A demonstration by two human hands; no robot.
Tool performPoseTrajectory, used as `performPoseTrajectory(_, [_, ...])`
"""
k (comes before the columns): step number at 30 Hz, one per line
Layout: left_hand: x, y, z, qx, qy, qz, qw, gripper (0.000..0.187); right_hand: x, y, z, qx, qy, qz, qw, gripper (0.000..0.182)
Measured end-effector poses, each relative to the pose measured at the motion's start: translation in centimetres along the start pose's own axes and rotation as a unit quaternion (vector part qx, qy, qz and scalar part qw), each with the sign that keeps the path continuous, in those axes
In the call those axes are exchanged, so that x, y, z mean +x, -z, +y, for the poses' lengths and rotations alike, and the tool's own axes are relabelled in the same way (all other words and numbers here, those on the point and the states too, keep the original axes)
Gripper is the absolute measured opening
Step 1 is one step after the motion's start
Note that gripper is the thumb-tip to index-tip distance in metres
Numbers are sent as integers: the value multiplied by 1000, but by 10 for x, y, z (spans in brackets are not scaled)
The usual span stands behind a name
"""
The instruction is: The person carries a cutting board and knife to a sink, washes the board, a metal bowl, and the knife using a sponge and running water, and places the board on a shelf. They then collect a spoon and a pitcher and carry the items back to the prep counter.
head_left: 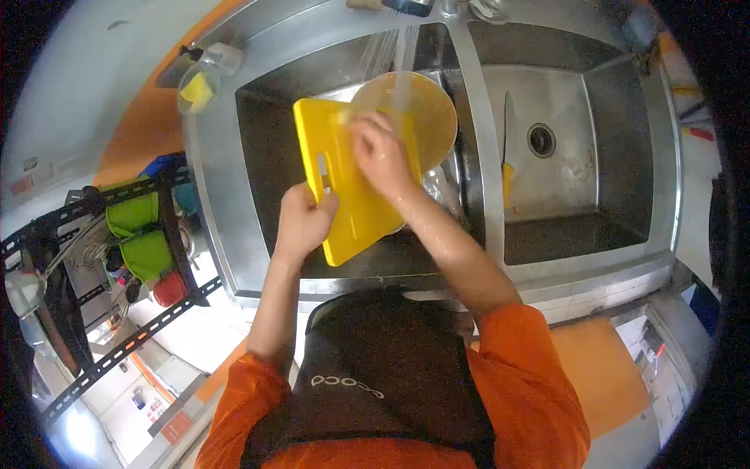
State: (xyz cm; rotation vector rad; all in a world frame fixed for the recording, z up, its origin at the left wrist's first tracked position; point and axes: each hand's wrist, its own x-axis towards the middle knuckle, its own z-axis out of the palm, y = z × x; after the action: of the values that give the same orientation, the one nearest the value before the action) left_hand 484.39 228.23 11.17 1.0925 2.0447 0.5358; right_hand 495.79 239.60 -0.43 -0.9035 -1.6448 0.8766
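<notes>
A yellow cutting board (363,211) is tilted over the left sink basin (262,148). Its left edge, beside the handle slot, is gripped by my left hand (306,223), the thumb lying on the near face. My right hand (381,156), wet and smeared by motion, is curled against the upper part of the board. A small pale patch shows at its fingertips; I cannot tell what it is. Behind the board is a large round bowl (433,117), partly hidden. Water streams down from the faucet head (408,6) onto the bowl and the board's upper side.
In the right basin (558,94) a knife (508,156) with a yellow handle leans along the left wall near a drain (541,140). A clear container (187,100) with a yellow sponge (199,92) stands on the left ledge. Left of the sink, a black rack (141,184) holds green bins.
</notes>
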Motion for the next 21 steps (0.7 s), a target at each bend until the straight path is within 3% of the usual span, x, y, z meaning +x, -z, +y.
performPoseTrajectory(2, [-8,9,9,-28,9,1,1000,20,-25,6,70,-67,-145,-91,983,16])
performPoseTrajectory(4, [-15,21,10,-57,16,-1,998,22,-37,29,116,-75,-323,-196,923,17])
performPoseTrajectory(7, [-16,26,2,-57,23,18,998,27,-25,34,109,-66,-257,-15,964,20])
performPoseTrajectory(8, [-16,25,1,-74,32,15,997,28,-7,31,74,-40,-286,0,957,24])
performPoseTrajectory(10, [-13,20,-5,-91,31,19,995,28,5,16,9,5,-148,28,989,25])
performPoseTrajectory(12, [-13,18,-1,-89,29,23,995,28,-3,0,-25,47,-58,-11,997,25])
performPoseTrajectory(15, [-18,25,6,-91,41,24,995,28,-32,-16,33,-34,-17,-13,999,24])
performPoseTrajectory(17, [-19,38,-1,-123,57,14,991,28,-54,-8,100,-107,-261,-208,937,25])
performPoseTrajectory(19, [-24,37,-2,-133,43,48,989,28,-44,21,105,-129,-297,-227,918,24])
performPoseTrajectory(21, [-26,33,-6,-118,34,69,990,28,-21,23,77,-79,-204,-104,970,23])
